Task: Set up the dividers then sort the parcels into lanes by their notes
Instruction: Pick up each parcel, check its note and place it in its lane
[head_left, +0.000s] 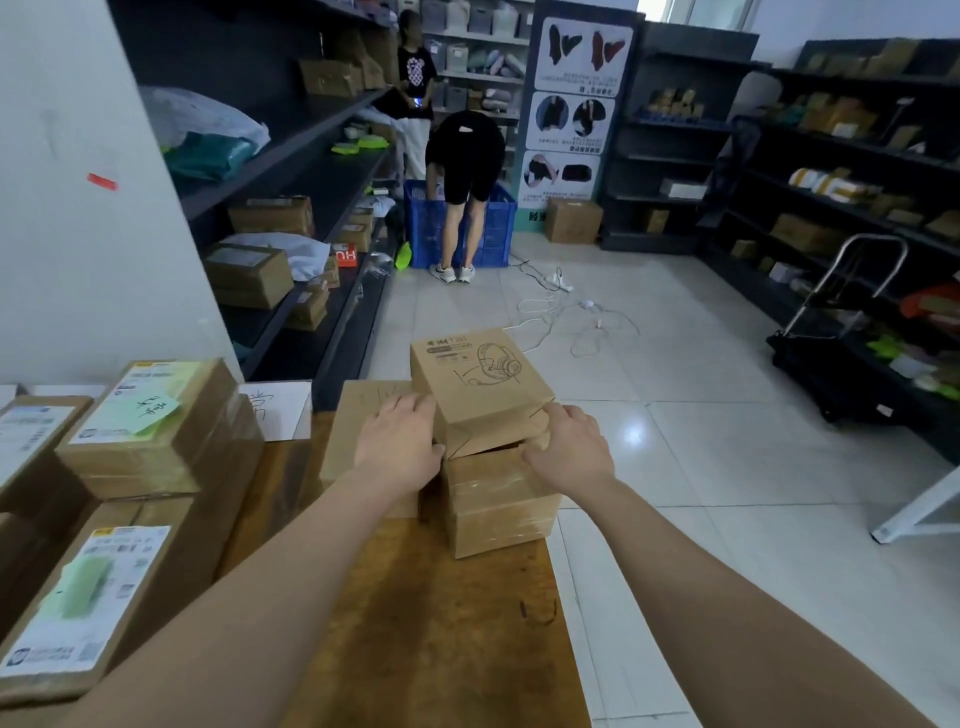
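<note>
A brown headphone box sits tilted on top of a taped cardboard parcel at the far right edge of the wooden table. My left hand presses against the headphone box's left side and my right hand holds its right lower corner. Left of them a flat cardboard divider stands on the table. Further left, stacked parcels carry green sticky notes, one with handwriting. A white handwritten sheet lies behind them.
Dark shelving with boxes runs along the left wall, more shelves on the right. Two people stand ahead by a blue crate. Cables lie on the tiled floor. A black trolley stands at right.
</note>
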